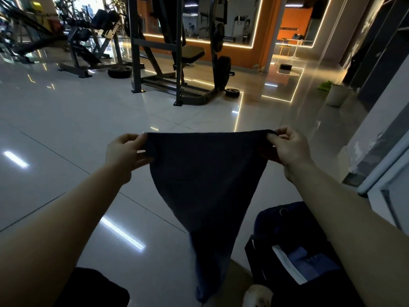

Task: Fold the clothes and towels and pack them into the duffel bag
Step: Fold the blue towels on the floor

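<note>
Towel (205,185), dark navy, hangs tapering downward, top corners pinched by left hand (126,155) and right hand (287,149).

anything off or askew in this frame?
Nothing damaged or spilled. The dark towel hangs unfolded, pinched at its top corners by the left hand and right hand. The duffel bag sits open, lower right.

Dark navy towel (205,185) hangs stretched out in the air, top edge taut and level, held at both top corners, narrowing to a bunched point low down above the floor. Dark duffel bag (285,227) sits on the floor, lower right of the towel, top open, blue folded cloth (309,262) with a white strip lying inside.
</note>
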Tool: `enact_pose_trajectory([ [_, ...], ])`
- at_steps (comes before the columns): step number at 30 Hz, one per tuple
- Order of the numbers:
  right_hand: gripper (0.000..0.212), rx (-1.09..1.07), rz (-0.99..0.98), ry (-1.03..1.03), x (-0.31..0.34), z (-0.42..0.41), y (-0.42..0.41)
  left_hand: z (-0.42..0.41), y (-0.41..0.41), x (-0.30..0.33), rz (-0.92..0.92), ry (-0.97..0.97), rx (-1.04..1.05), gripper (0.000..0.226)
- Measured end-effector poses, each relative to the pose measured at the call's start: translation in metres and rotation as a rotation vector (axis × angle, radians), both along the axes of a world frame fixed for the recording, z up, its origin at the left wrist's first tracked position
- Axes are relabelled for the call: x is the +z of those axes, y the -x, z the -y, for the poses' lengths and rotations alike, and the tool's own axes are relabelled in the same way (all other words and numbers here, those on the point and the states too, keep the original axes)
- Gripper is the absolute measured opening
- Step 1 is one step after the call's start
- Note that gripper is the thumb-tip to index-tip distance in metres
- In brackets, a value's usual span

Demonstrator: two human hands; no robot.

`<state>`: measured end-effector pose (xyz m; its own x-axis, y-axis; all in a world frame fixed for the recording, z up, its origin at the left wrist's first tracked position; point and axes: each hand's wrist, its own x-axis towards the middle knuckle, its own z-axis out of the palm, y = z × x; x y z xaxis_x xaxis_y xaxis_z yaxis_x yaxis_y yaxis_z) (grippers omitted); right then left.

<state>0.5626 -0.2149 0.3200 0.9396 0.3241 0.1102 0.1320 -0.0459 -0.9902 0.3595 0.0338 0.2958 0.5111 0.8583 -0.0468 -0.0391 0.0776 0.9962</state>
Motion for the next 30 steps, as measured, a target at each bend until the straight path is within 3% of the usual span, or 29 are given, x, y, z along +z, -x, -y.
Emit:
enact_pose_trajectory([
  [8,0.009,-0.068,0.078,0.14,-0.021,-0.003,-0.014,-0.009,-0.003,-0.016,-0.195,-0.355,-0.105,0.009],
  [15,0.015,-0.109,0.214,-0.059,0.009,0.001,0.005,-0.011,0.013,0.02,0.123,-0.335,0.073,0.015],
  [21,0.02,-0.152,0.274,-0.165,0.079,0.021,0.026,0.013,0.043,0.088,0.233,-0.375,-0.182,0.013],
  [30,0.012,-0.146,0.302,-0.171,0.137,0.072,0.079,0.049,0.098,0.15,0.303,-0.537,-0.232,0.01],
])
